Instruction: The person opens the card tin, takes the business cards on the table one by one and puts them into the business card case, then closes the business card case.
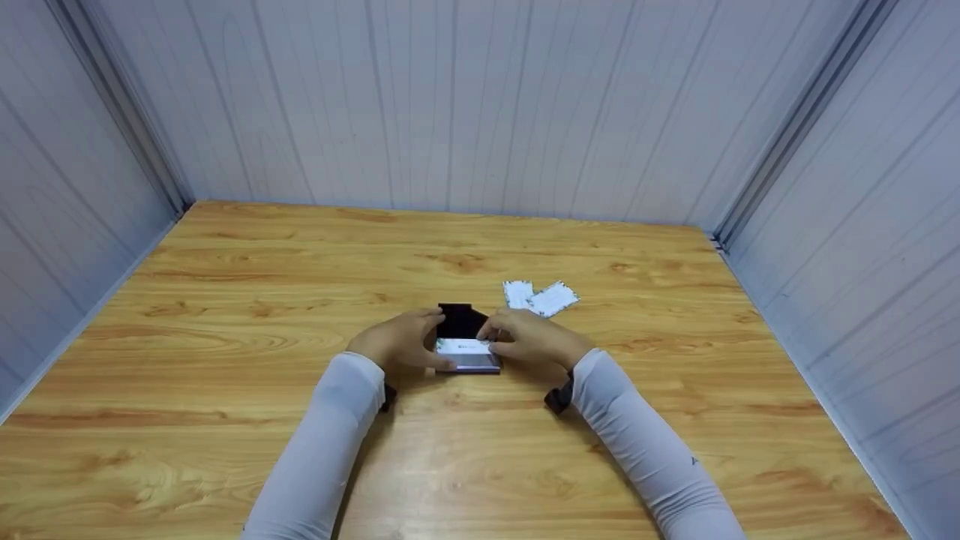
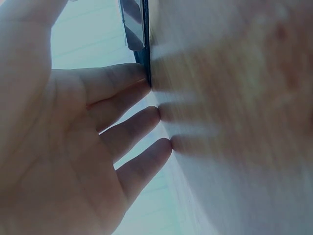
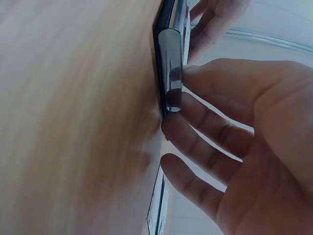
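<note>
A business card case (image 1: 469,367) with a shiny metal body and a raised-open black lid (image 1: 457,321) lies on the table in the head view. A white card (image 1: 463,346) with small print sits in its tray. My left hand (image 1: 395,339) holds the case from the left, thumb at the front corner and a fingertip by the lid's edge. Its other fingertips (image 2: 161,147) reach the tabletop in the left wrist view. From the right, my right hand (image 1: 538,337) pinches the card's right end between thumb and index finger. The right wrist view shows the case's metal side (image 3: 171,73) beside those fingers.
Two white cards with patterned borders, one card (image 1: 555,299) overlapping another card (image 1: 517,293), lie behind my right hand on the wooden table (image 1: 300,277). Pale panelled walls (image 1: 450,105) enclose the table at the back and both sides.
</note>
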A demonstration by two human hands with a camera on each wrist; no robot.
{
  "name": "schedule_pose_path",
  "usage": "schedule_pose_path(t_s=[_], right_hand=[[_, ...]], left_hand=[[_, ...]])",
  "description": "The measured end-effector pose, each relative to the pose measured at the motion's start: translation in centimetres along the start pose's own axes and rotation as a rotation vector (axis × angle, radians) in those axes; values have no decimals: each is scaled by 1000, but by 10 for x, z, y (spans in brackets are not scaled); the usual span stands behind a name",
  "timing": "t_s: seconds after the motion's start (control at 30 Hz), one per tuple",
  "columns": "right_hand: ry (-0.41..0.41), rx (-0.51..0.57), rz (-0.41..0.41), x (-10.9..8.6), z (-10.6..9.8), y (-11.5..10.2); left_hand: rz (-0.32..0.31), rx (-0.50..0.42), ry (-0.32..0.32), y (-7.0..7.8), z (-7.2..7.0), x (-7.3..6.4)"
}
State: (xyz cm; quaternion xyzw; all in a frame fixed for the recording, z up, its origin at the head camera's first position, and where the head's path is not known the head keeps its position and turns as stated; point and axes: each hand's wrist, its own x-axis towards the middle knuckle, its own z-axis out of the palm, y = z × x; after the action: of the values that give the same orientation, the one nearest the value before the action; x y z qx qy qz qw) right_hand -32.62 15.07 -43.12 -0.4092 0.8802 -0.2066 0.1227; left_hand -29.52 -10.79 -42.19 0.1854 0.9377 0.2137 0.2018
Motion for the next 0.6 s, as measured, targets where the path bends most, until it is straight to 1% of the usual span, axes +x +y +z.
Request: schedule_pose_path(t_s=[0.17, 0.23, 0.37, 0.47, 0.6], right_hand=[[-7, -35, -33, 1, 1, 0], [-15, -32, -45, 0, 0, 1], [-14, 26, -37, -3, -5, 2], [20, 88, -21, -5, -10, 6], [76, 128, 6, -9, -17, 13]], left_hand=[[-1, -3, 2, 0, 0, 0], [0, -3, 0, 0, 0, 0], [6, -1, 1, -1, 1, 0], [10, -3, 7, -3, 2, 0], [10, -8, 6, -3, 2, 1]])
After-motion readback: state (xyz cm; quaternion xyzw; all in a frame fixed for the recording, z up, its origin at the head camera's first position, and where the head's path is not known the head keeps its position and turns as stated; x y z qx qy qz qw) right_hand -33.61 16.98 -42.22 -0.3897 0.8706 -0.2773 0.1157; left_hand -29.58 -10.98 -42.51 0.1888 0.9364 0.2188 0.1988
